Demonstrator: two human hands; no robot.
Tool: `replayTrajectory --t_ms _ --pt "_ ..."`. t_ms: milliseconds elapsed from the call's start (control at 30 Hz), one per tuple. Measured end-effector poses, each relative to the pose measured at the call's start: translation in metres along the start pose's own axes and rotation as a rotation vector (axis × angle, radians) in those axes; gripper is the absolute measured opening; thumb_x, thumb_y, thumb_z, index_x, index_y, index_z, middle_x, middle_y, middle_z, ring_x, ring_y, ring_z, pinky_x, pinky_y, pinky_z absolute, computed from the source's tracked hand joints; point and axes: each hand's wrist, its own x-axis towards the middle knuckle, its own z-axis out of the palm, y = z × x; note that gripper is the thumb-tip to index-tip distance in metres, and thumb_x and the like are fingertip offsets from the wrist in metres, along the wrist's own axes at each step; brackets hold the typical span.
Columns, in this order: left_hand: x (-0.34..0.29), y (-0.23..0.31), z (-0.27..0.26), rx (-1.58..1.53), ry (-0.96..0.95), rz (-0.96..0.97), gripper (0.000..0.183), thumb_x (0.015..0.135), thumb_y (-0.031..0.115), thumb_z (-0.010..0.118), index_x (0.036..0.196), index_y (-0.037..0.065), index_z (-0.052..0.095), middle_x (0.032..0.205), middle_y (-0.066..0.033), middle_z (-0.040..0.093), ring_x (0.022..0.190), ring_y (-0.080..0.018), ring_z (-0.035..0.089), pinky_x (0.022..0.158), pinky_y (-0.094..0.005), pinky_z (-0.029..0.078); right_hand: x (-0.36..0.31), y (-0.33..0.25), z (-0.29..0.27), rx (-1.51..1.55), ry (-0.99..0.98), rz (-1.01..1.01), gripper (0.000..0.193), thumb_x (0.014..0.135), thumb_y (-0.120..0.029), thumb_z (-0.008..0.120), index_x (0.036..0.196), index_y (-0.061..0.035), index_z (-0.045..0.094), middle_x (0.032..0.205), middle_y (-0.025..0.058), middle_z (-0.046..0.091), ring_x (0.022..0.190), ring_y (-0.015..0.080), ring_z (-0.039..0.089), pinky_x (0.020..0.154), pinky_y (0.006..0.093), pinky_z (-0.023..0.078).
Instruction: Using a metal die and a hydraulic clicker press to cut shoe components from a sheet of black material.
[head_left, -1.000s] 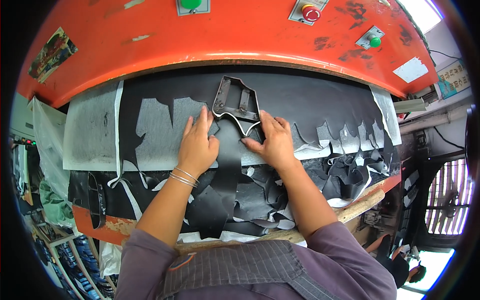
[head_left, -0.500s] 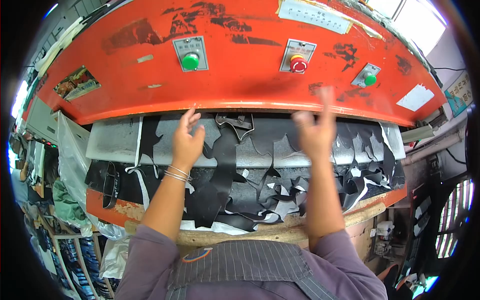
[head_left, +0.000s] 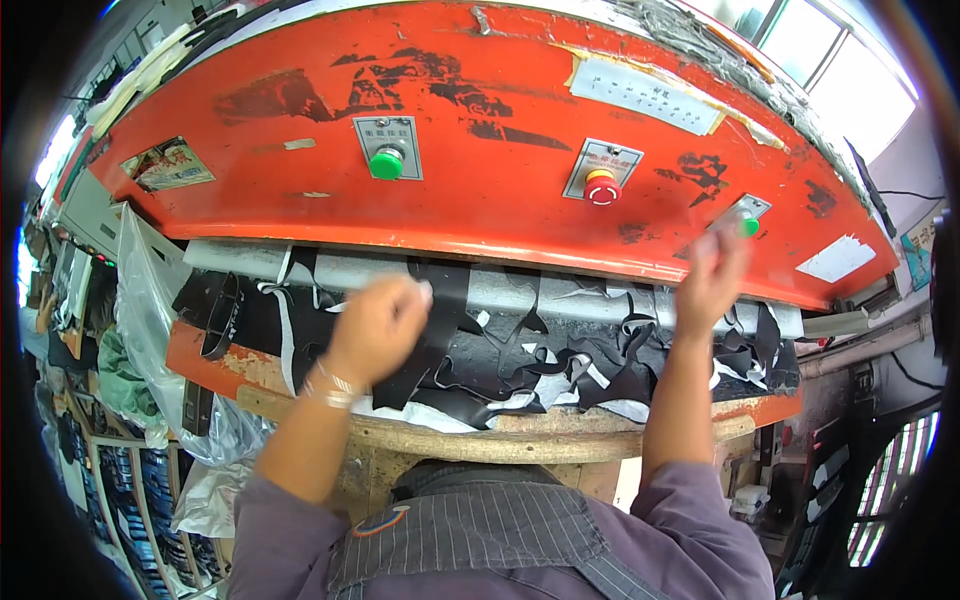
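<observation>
My right hand [head_left: 712, 285] is raised with fingers stretched out, its fingertips at the right green push button [head_left: 749, 227] on the red machine beam [head_left: 480, 215]; I cannot tell whether they press it. Slightly blurred, my left hand [head_left: 378, 328] is curled closed, with nothing seen in it, over the black sheet material [head_left: 425, 350]. Cut strips and scraps of this black sheet [head_left: 500, 375], some with white undersides, lie across the machine bed. Beneath the beam's lower edge shows a strip of pale grey plate [head_left: 220, 258].
A left green button [head_left: 386, 164] and a red stop button [head_left: 602, 187] sit on the beam. A black loop-shaped cutter [head_left: 222, 318] lies at the bed's left. Clear plastic sheeting [head_left: 150, 320] hangs beside it. A wooden rail [head_left: 480, 440] runs along the front.
My right hand has moved up and right to the green button. My left hand has lowered and curled. The beam sits lower over the bed, and a metal cutting die is now hidden.
</observation>
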Motion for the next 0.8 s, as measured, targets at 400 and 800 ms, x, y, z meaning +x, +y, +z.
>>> replayTrajectory --t_ms 400,800 --pt "-0.155 -0.008 0.068 0.16 -0.145 0.05 0.014 0.078 0.019 0.064 0.074 0.007 0.068 0.077 -0.0095 0.062 0.075 -0.0295 0.059 0.068 -0.0403 0.049 -0.195 -0.165 -0.024 0.072 -1.169 -0.163 0.035 0.058 -0.023 0.079 0.085 -0.0066 0.063 0.084 0.0068 0.06 0.082 0.0238 0.061 0.074 0.0345 0.049" --pt "-0.114 -0.038 0.051 -0.031 -0.707 -0.137 0.025 0.088 0.028 0.062 0.088 0.006 0.074 0.093 -0.013 0.07 0.085 -0.0264 0.067 0.078 -0.034 0.052 -0.125 -0.115 0.056 0.19 -1.063 -0.096 0.038 0.082 -0.043 0.067 0.102 -0.0106 0.069 0.09 0.0141 0.067 0.089 0.0342 0.062 0.086 0.0457 0.047"
